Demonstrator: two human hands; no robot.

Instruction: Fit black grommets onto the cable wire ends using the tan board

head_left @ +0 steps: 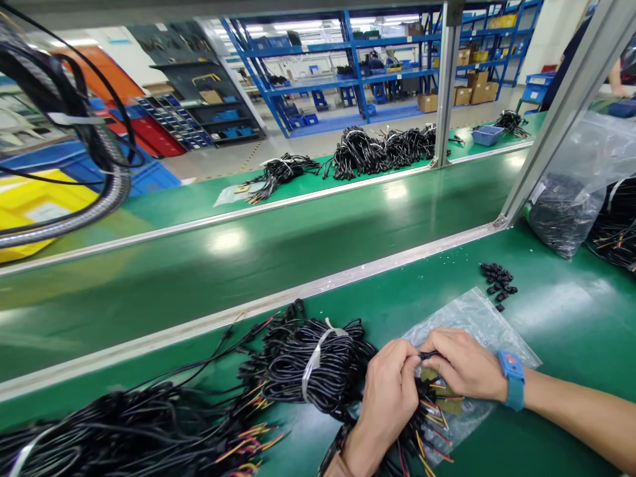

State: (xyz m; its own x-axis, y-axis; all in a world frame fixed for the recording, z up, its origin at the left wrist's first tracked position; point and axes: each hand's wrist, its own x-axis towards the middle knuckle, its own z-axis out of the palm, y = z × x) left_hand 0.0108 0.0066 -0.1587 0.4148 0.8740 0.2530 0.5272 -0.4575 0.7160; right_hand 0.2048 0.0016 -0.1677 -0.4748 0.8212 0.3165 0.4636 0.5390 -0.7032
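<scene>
My left hand (390, 384) is closed, its thumb and fingers pinching a black cable connector (426, 356). From the other side my right hand (464, 364), with a blue wrist strap (511, 377), pinches the same small black piece. Below both hands spread black cables with stripped red, yellow and white wire ends (432, 424). Under them lies a clear plastic bag (477, 318). Left of my left hand sits a coiled black cable bundle (318, 364) held by a white tie. Beyond the bag is a small pile of black caps (498, 281).
More loose black cables (124, 430) cover the bench at lower left. A metal rail (348, 271) separates the bench from a green conveyor belt (298, 232). An upright post (551, 119) and a filled plastic bag (566, 205) stand right. Thick hoses (106, 165) hang at upper left.
</scene>
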